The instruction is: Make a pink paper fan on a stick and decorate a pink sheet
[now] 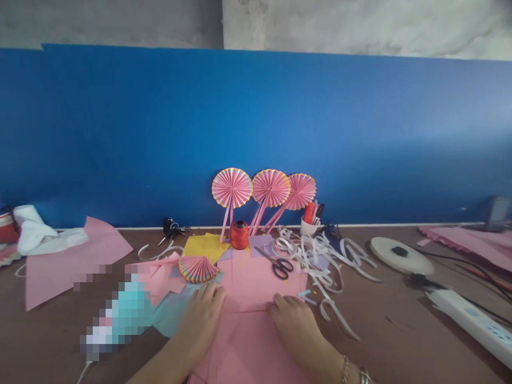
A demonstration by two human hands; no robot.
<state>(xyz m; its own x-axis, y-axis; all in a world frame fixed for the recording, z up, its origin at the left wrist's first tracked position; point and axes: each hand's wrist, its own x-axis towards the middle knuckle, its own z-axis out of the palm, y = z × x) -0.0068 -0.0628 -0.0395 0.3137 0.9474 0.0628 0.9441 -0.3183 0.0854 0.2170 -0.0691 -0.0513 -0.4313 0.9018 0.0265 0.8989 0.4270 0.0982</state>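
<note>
A pink paper sheet (248,341) lies on the brown table right in front of me, with a crease running across it. My left hand (202,314) rests flat on its left part, fingers stretched forward. At the sheet's right part my right hand (296,320) presses down on the fold line with its fingers curled and together; nothing shows inside them. A half-open pleated pink fan (198,268) lies just beyond my left hand. Black-handled scissors (278,262) lie beyond my right hand.
Three round pink paper fans (266,189) lean on the blue wall behind a red thread spool (239,234). White paper strips (320,256) curl at the right. A white power strip (472,320), a round white disc (394,253), a white cup of pens (310,221) and more pink paper (68,261) surround the work.
</note>
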